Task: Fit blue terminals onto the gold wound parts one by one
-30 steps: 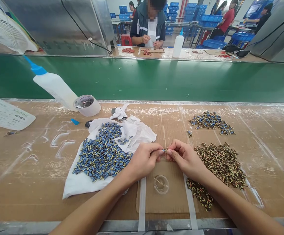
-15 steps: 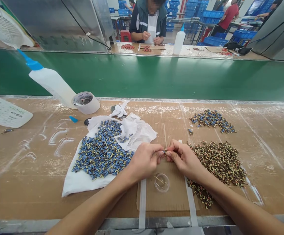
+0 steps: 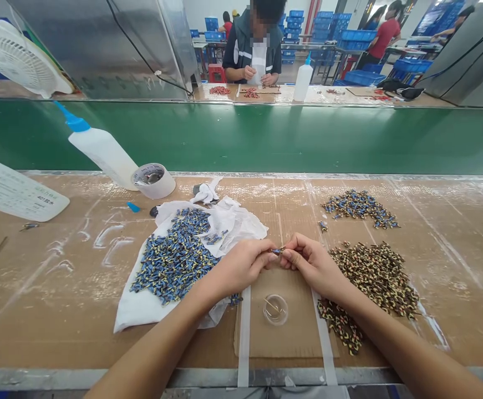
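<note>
My left hand [image 3: 252, 260] pinches a small blue piece [image 3: 276, 251] by its left end. Against its other end, my right hand [image 3: 308, 260] grips a tiny dark piece, mostly covered by the fingertips. Whether the two pieces are joined I cannot tell. Left of my hands, a heap of small blue-and-yellow pieces [image 3: 174, 255] lies on a white cloth [image 3: 128, 316]. Beside my right forearm is a pile of small dark-brown and yellow pieces [image 3: 374, 277]. Below my hands stands a clear round cup [image 3: 275, 317] with a thin stick [image 3: 271, 303] leaning in it.
Farther right lies a smaller pile of blue-and-brown pieces [image 3: 360, 206]. A tape roll [image 3: 158, 185], a blue-tipped bottle [image 3: 103, 152] and a large white bottle [image 3: 20, 191] are at left. Beyond the green belt [image 3: 241, 133], a person [image 3: 253, 55] works with small red pieces.
The view has tilted and shifted slightly. Between my fingertips, the blue piece now shows more plainly. Both hands stay together in nearly the same place.
</note>
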Demonstrator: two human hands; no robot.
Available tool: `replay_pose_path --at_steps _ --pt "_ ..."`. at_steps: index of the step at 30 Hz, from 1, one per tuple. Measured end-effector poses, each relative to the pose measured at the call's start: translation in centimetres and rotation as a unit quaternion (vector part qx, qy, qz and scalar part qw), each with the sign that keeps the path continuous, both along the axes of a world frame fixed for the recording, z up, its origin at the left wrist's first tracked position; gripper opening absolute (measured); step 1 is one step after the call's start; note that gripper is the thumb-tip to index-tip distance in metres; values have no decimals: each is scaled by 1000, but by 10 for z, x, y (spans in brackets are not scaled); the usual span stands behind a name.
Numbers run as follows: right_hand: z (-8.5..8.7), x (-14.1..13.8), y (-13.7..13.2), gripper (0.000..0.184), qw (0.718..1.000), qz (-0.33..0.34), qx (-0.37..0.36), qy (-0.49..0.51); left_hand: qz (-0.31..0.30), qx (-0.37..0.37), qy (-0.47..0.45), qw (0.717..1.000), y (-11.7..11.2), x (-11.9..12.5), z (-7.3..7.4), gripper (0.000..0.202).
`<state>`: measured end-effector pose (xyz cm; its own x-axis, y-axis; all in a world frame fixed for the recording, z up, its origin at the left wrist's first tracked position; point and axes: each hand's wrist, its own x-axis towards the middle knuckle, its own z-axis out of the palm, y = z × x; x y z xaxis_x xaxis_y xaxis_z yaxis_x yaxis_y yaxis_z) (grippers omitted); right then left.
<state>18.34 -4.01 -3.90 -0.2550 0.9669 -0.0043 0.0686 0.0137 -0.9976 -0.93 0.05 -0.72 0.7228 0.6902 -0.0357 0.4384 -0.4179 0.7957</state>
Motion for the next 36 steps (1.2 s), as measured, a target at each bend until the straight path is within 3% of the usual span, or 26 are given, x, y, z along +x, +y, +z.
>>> replay_pose_path --at_steps 5,14,25,36 --pt "-1 -1 0 19 1000 7 -3 -3 -9 42 19 999 0 2 -4 25" --pt "0 2 3 16 999 13 -39 17 -7 54 11 998 2 2 -9 28" --pt "-3 1 -2 16 996 14 46 -69 20 83 49 995 -4 10 -16 23" --pt "0 3 -2 15 985 31 95 -144 9 133 110 985 -7 13 -20 17"
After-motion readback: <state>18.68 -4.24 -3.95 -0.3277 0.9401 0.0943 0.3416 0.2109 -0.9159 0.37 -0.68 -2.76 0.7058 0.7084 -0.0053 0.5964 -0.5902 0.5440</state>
